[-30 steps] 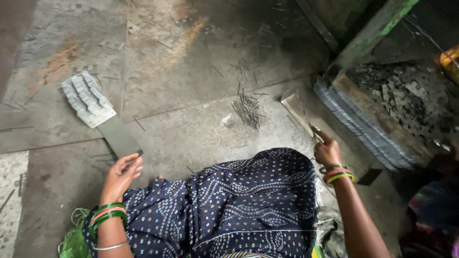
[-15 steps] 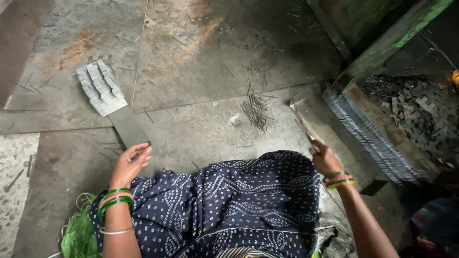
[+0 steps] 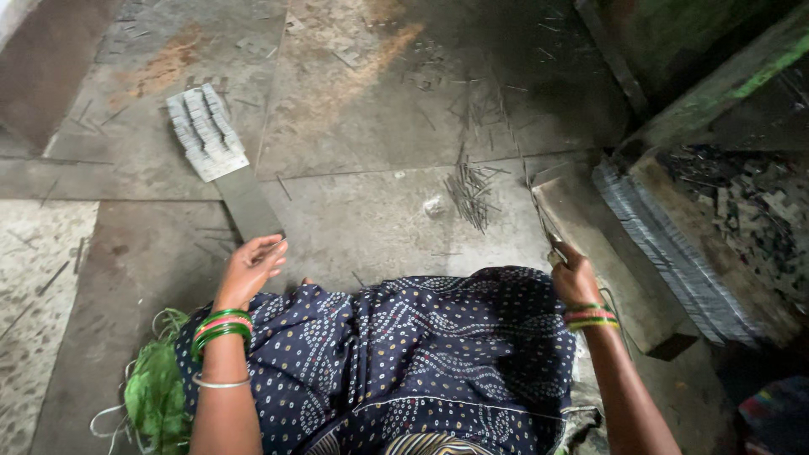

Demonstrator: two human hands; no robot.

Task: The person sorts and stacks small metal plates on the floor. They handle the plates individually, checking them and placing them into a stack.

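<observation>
Presently, work appears at an early or between-cycles stage: a flat grey board [image 3: 227, 173], its far end loaded with rows of small pale pieces, lies on the stone floor [image 3: 362, 109] at 11 o'clock, and a loose scatter of thin sticks [image 3: 472, 192] lies unsorted at 1 o'clock. The left hand [image 3: 251, 268], fingers loosely curled and half open, touches the board's near end. The right hand [image 3: 575, 278], at 3 o'clock, is closed around a thin tool [image 3: 546, 223] over a wooden block [image 3: 607, 253].

left hand [image 3: 253, 268] touching flat strip [image 3: 247, 200]; right hand [image 3: 575, 278] gripping blade [image 3: 548, 226].
</observation>
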